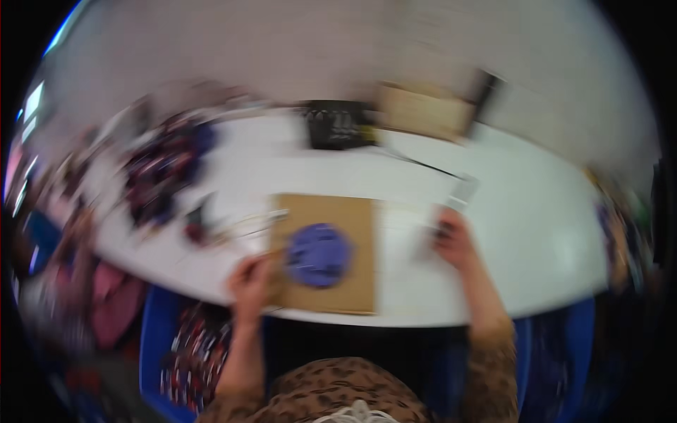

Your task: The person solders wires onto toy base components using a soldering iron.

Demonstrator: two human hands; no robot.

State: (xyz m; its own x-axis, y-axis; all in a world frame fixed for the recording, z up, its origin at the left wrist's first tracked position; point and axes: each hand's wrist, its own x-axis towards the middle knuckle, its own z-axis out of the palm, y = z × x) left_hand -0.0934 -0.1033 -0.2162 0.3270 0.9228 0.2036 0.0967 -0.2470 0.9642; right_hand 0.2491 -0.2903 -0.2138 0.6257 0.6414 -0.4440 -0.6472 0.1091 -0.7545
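A round purple piece (319, 255) with dark marks lies on a brown cardboard sheet (324, 207) in front of me. At the sheet's left edge is my left hand (251, 282), its fingers curled together; blur hides what they hold, if anything. My right hand (455, 241) is to the right of the sheet, closed around something small and dark that I cannot make out. Just beyond its fingers shows a pale rectangular thing (462, 190), and a thin dark cord (422, 163) runs toward it from the back. Motion smears the picture.
On the white table (536, 211) stand a black box (338, 125) and a tan box (425, 111) at the back. Dark patterned cloth-like pieces (166, 166) are heaped at the left. Below the front edge are blue bins (151, 345). Other people sit at the far left.
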